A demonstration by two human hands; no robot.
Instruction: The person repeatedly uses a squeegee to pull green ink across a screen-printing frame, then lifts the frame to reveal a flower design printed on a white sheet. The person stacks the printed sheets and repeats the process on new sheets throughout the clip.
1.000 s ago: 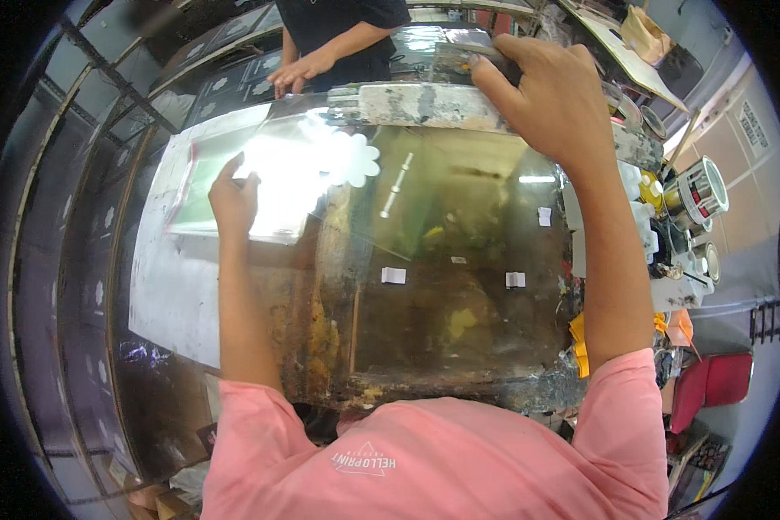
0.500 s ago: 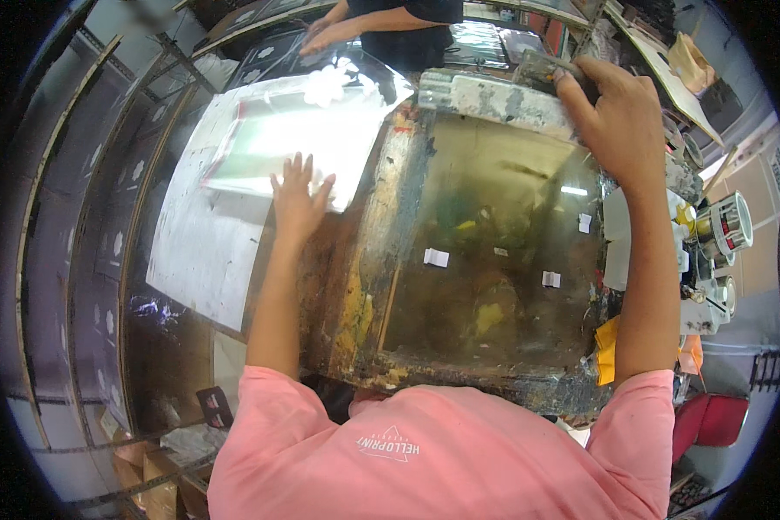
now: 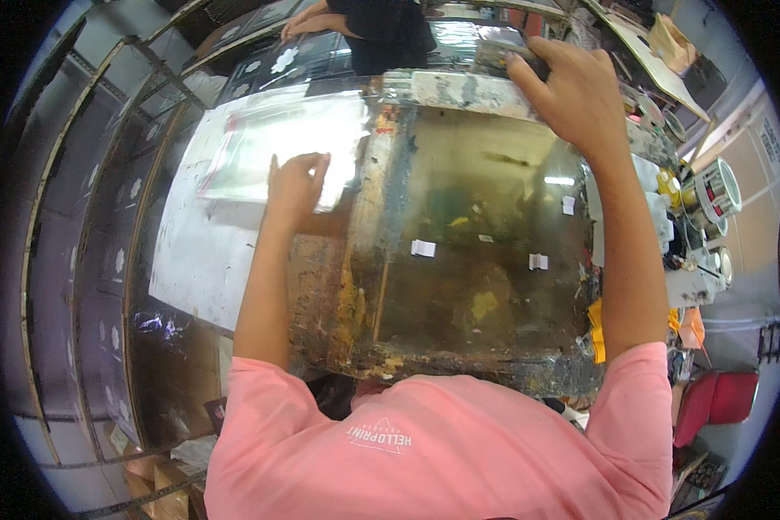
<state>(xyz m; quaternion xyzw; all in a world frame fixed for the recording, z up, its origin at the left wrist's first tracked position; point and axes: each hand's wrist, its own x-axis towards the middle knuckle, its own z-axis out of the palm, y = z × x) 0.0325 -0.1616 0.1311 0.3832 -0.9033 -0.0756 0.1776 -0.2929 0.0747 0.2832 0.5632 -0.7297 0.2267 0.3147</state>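
On the left, a stack of glossy clear sheets (image 3: 260,147) lies on a large white sheet (image 3: 199,234). My left hand (image 3: 295,191) is over the stack's near right part, its fingers curled in and slightly blurred; anything between them is too small to make out. To the right lies a screen printing frame (image 3: 390,277) with a see-through yellowish-brown mesh (image 3: 468,199) bearing small white tape pieces. At its far edge, my right hand (image 3: 572,87) is closed round a dark, paint-stained block (image 3: 498,59), fingertips hidden behind it.
Across the table stands a person in dark clothes (image 3: 386,35), hands near black sheets with white flower prints (image 3: 284,59). Rack shelves (image 3: 87,225) with similar prints line the left. Paint cans (image 3: 711,191), white containers and an orange cloth (image 3: 596,329) sit at the right.
The clear sheet with a white flower has gone from over the stack. My left hand's spread fingers have curled in. My right hand still grips the block. The view has shifted slightly.
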